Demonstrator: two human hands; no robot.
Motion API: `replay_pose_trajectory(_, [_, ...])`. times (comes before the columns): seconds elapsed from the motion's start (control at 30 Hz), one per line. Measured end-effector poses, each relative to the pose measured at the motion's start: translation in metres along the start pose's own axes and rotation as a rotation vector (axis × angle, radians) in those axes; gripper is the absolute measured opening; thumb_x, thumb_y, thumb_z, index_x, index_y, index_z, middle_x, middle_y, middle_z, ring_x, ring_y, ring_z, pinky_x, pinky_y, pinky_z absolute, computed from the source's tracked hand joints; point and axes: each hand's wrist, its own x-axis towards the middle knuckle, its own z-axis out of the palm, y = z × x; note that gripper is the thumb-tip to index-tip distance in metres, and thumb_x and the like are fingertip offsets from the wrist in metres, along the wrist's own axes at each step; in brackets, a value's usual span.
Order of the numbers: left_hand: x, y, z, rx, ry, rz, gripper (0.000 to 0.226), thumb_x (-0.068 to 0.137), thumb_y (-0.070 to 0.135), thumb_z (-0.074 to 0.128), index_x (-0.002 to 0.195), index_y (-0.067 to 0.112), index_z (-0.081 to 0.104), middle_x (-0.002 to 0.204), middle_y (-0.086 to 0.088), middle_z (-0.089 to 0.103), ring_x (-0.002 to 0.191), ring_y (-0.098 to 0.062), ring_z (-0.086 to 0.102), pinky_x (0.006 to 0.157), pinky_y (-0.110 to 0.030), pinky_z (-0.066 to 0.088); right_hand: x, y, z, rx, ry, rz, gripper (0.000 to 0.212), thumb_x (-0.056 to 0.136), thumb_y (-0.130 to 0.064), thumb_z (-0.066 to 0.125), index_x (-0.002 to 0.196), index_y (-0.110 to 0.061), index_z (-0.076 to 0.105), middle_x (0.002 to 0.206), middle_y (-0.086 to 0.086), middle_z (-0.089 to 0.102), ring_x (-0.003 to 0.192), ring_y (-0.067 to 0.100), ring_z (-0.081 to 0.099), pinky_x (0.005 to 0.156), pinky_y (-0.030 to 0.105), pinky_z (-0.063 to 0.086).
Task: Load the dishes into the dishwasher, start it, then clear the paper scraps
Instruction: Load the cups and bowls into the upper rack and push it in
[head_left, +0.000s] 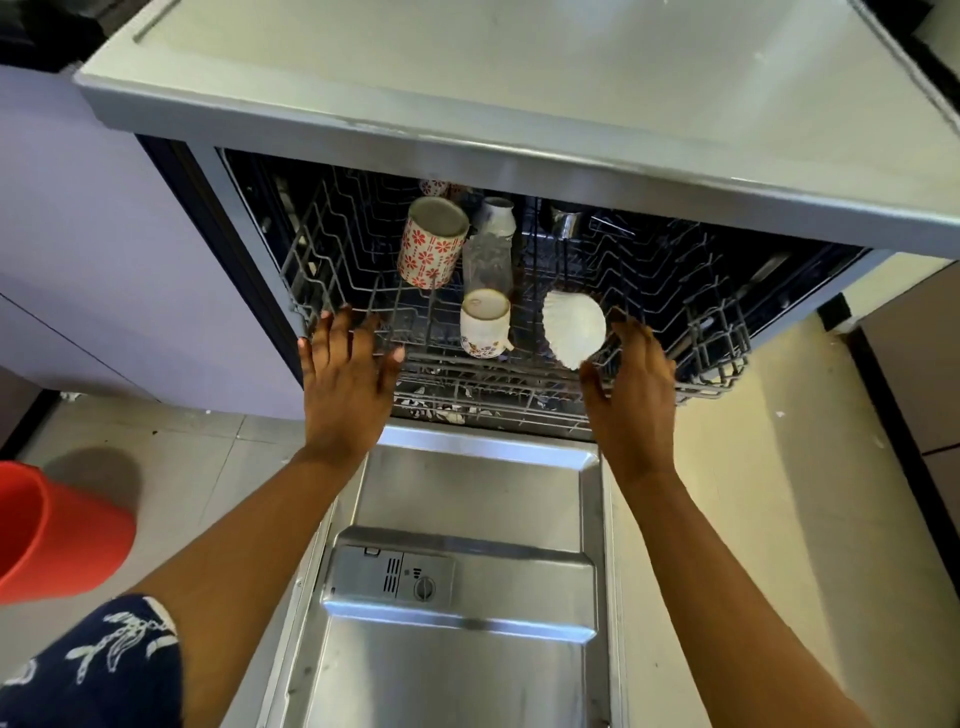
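Observation:
The dishwasher stands open, its steel door folded down flat towards me. The grey upper wire rack is slid partway out. In it sit a red-flowered mug, a clear glass, a small floral cup and a white scalloped bowl. More cups show dimly further back. My left hand lies open on the rack's front left edge. At the rack's front right my right hand is spread, its fingers beside the white bowl. Neither hand holds anything.
A pale countertop overhangs the dishwasher. A red bucket stands on the tiled floor at the left. Small white scraps lie in the lower rack below. Cabinets flank both sides.

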Motion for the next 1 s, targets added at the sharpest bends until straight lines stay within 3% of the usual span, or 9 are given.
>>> replay_pose_trajectory(0.1, [-0.029,0.013,0.010,0.054,-0.031,0.179,0.067,0.097,0.054,0.023,0.151,0.014,0.022,0.158,-0.014,0.015,0.147,-0.032,0.007,0.118,-0.047,0.006,-0.030,0.043,0.010,-0.130,-0.003,0.060,0.064,0.096,-0.040,0.042,0.148,-0.010,0.019,0.157,0.009,0.015,0.146,0.024,0.006,0.117,0.050,0.006])
replay_pose_trajectory(0.17, [-0.044,0.015,0.023,0.122,-0.047,0.228,0.072,0.097,0.054,0.026,0.153,0.011,0.011,0.159,-0.015,0.005,0.147,-0.032,0.000,0.119,-0.047,0.006,-0.045,0.060,0.020,-0.197,-0.039,0.036,0.069,0.097,-0.049,0.029,0.150,-0.013,0.003,0.158,0.007,0.000,0.145,0.021,-0.005,0.115,0.048,0.001])
replay_pose_trajectory(0.27, [-0.044,0.010,0.038,0.212,-0.054,0.217,0.078,0.095,0.058,0.026,0.152,0.010,0.003,0.158,-0.018,-0.004,0.146,-0.034,-0.004,0.118,-0.049,0.007,-0.051,0.075,0.035,-0.282,-0.084,0.001,0.076,0.095,-0.053,0.026,0.147,-0.012,-0.011,0.155,0.008,-0.009,0.144,0.022,-0.008,0.115,0.048,0.004])
replay_pose_trajectory(0.4, [-0.021,0.002,0.040,0.264,-0.091,0.226,0.082,0.093,0.062,0.021,0.152,0.013,-0.006,0.157,-0.014,-0.015,0.146,-0.031,-0.012,0.118,-0.047,-0.001,-0.035,0.079,0.042,-0.358,-0.106,-0.027,0.077,0.094,-0.055,0.025,0.147,-0.010,-0.008,0.154,0.008,-0.007,0.144,0.024,-0.002,0.114,0.049,0.007])
replay_pose_trajectory(0.53, [0.009,0.003,0.036,0.299,-0.124,0.221,0.082,0.093,0.065,0.019,0.151,0.015,-0.010,0.158,-0.014,-0.014,0.145,-0.029,-0.014,0.117,-0.046,-0.004,-0.013,0.077,0.050,-0.344,-0.141,-0.034,0.079,0.093,-0.060,0.023,0.149,-0.011,-0.004,0.156,0.007,-0.011,0.144,0.022,-0.010,0.116,0.047,0.003])
replay_pose_trajectory(0.73, [0.041,0.019,0.040,0.285,-0.186,0.186,0.083,0.092,0.062,0.027,0.146,0.022,-0.022,0.156,-0.008,-0.023,0.143,-0.024,-0.023,0.115,-0.042,-0.012,0.029,0.078,0.051,-0.346,-0.217,0.010,0.085,0.091,-0.062,0.029,0.148,-0.014,-0.012,0.157,0.008,-0.016,0.139,0.017,-0.022,0.115,0.045,-0.006])
replay_pose_trajectory(1.0, [0.040,0.018,0.040,0.295,-0.222,0.183,0.086,0.094,0.056,0.034,0.141,0.025,-0.030,0.155,-0.007,-0.028,0.142,-0.025,-0.025,0.115,-0.046,-0.010,0.027,0.072,0.053,-0.332,-0.216,0.046,0.092,0.088,-0.063,0.038,0.148,-0.014,-0.012,0.156,0.006,-0.018,0.143,0.021,-0.018,0.113,0.045,-0.010])
